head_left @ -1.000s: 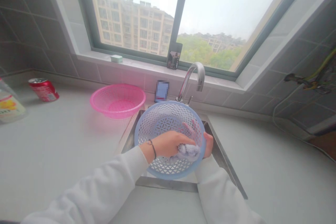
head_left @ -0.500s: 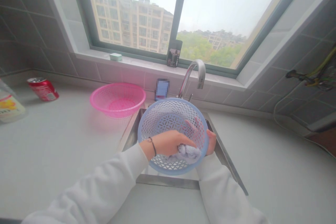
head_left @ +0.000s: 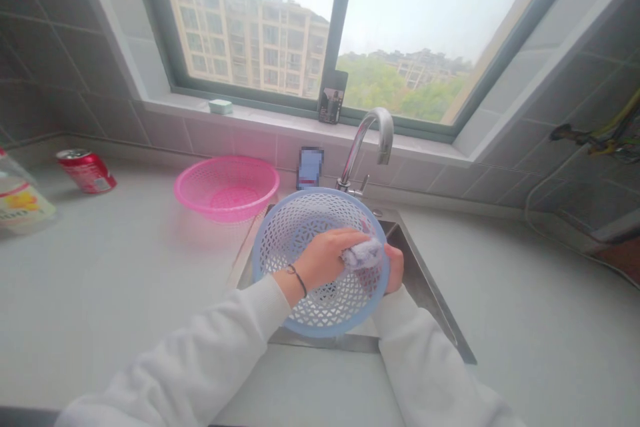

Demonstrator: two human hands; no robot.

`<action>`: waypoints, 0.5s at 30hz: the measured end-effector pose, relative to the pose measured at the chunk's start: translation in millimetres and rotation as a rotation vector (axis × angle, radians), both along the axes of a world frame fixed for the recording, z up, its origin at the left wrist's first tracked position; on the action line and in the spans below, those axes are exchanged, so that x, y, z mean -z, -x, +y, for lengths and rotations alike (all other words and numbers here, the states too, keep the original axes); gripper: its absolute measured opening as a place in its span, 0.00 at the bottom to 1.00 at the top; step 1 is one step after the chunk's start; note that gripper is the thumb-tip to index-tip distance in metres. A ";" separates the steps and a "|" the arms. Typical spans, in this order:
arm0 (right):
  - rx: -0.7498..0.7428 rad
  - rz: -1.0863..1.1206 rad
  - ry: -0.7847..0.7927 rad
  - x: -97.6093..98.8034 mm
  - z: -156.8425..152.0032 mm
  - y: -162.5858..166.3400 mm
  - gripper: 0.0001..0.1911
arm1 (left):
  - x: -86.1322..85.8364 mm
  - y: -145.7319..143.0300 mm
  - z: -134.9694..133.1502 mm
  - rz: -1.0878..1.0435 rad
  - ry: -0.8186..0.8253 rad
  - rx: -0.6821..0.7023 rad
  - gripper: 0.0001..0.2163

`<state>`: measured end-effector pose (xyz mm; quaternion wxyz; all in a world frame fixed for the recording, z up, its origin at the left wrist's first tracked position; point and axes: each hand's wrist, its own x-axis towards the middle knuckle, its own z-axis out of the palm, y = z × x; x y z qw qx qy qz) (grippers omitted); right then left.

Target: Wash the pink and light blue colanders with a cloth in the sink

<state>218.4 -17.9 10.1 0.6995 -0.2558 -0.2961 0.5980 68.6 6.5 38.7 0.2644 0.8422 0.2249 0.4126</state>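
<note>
At far left, a plastic bottle (head_left: 20, 203) and a red soda can (head_left: 86, 171) sit on the surface (head_left: 115, 300), well clear of your work, as does the pink plastic basket (head_left: 226, 188). Your left hand (head_left: 325, 257) closes on a bunched grey-white cloth (head_left: 363, 253), pressing it to the mesh of the blue plastic basket (head_left: 325, 327), tilted over the steel sink (head_left: 425, 280) below the chrome faucet (head_left: 370, 140). Your right hand (head_left: 394, 268) curls around the basket's right rim — bracing it against that pressure.
</note>
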 end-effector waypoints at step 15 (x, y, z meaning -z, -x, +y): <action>-0.024 0.057 0.117 -20.2 -1.7 -11.6 0.32 | -37.3 30.2 1.4 0.605 0.021 0.472 0.22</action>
